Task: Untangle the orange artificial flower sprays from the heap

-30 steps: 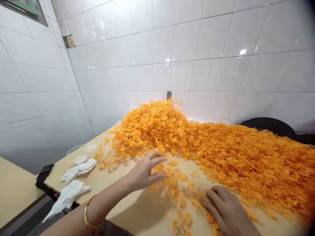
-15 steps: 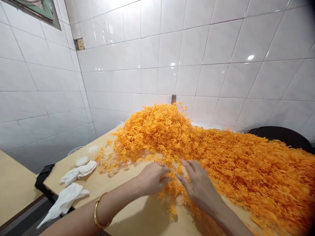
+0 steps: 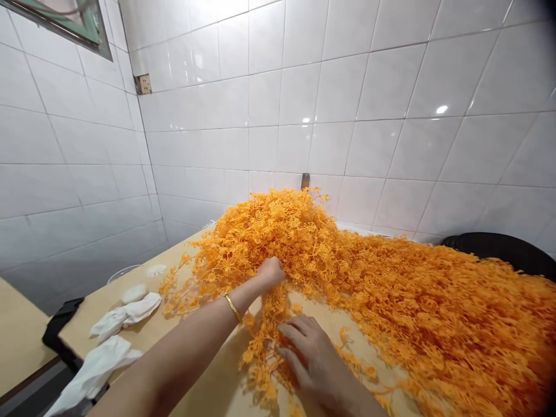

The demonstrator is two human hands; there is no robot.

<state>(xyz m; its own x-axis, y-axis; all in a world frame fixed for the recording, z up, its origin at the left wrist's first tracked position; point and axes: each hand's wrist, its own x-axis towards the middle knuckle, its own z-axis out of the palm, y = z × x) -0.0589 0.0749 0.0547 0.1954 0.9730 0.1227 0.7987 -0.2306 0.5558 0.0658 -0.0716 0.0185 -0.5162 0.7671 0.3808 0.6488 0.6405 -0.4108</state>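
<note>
Orange flowers [image 3: 282, 226] heap along the desk's [image 3: 217, 385] far and right edges. The left hand [image 3: 270, 273] curls at their near edge, grip hidden; the right hand [image 3: 310, 353], half open, meets loose sprigs [image 3: 263, 370], bare room on either side.

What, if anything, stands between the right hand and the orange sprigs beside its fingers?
Nothing visible: the right hand has its fingertips right at the orange sprigs. Whether they grip is unclear.
</note>
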